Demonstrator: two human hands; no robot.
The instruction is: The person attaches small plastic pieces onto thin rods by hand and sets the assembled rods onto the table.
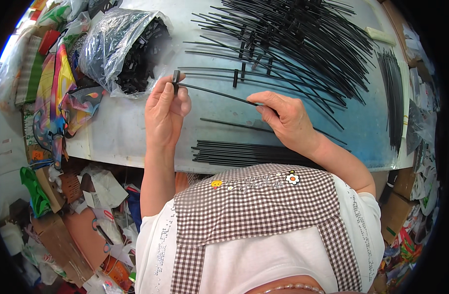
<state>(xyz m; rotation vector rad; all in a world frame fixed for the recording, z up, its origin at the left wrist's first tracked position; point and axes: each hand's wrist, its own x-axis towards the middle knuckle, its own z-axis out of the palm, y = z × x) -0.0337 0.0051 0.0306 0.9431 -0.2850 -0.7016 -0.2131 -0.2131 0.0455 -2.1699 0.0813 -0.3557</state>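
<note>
Between the thumb and fingers of my left hand (165, 112) is a small black plastic connector (176, 77), held upright. My right hand (285, 120) pinches a thin black rod (209, 91), which slants up to the left. The rod's left end meets the connector; how deep it sits in it cannot be made out. Below the hands, a single rod (229, 124) lies apart, and a row of bare black rods (244, 153) is lined up along the near table edge. Beyond them, a big heap of rods (303, 39) has similar black connectors (235, 78) on some of them.
A clear plastic bag (104, 49) full of black pieces (142, 59) lies open at the far left. Another bundle of thin rods (392, 98) lies by the table's right side. Colourful fabric (55, 93) hangs over the left edge; boxes and clutter (77, 230) crowd the floor.
</note>
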